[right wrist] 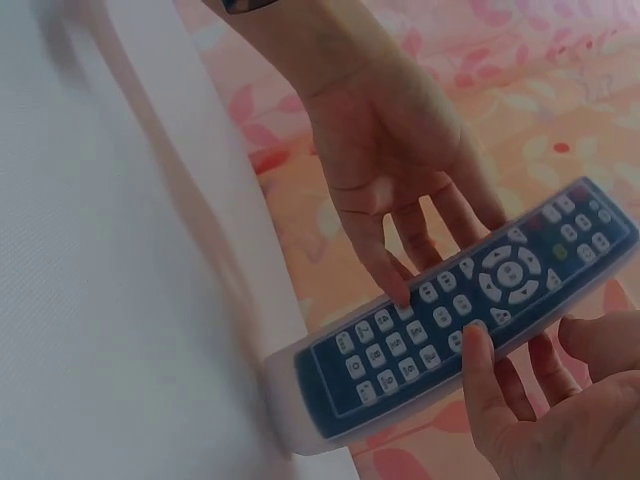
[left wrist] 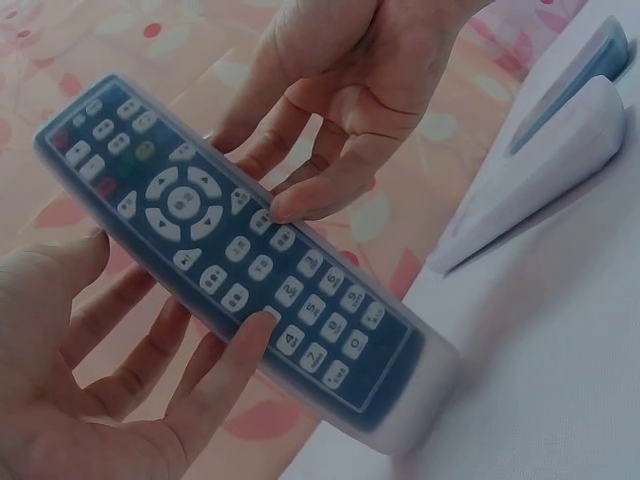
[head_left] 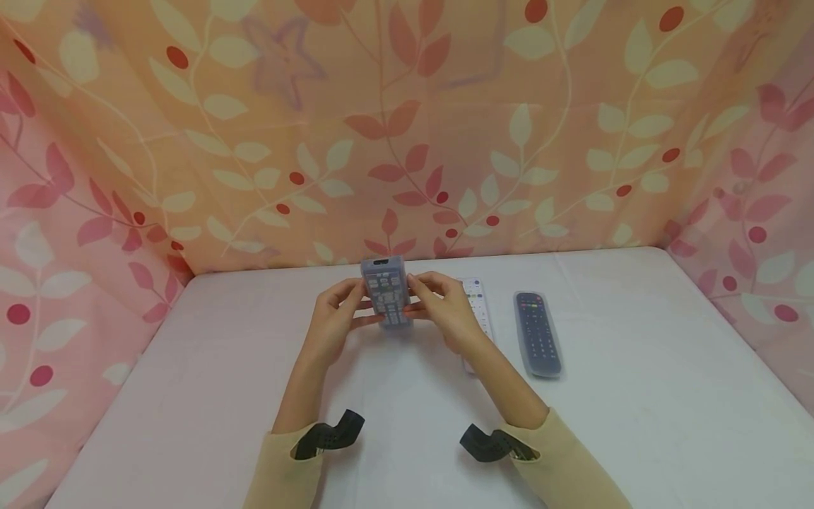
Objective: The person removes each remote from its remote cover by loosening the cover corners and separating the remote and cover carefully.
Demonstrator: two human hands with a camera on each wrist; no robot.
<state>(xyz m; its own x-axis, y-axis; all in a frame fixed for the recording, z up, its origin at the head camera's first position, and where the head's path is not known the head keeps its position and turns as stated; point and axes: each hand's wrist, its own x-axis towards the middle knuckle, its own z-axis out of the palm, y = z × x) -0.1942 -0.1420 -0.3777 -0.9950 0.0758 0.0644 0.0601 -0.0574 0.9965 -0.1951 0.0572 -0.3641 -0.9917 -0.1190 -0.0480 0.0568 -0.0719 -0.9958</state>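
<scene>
Leaf-patterned fabric (head_left: 394,127) hangs behind a white worktop (head_left: 216,396), near whose far side a blue-faced remote control (head_left: 389,290) in a translucent sleeve is held tilted up on end. Left hand (head_left: 331,311) and right hand (head_left: 450,311) grip its opposite long edges, fingers partly curled, some fingertips on the button face. Both wrist views reveal the ring of arrow buttons and the number keys; the head view shows a dark window on the top end. Rightward lie a white remote control (head_left: 475,300), partly covered by the right hand and forearm, and a dark sleeved remote control (head_left: 538,336), fully visible.
</scene>
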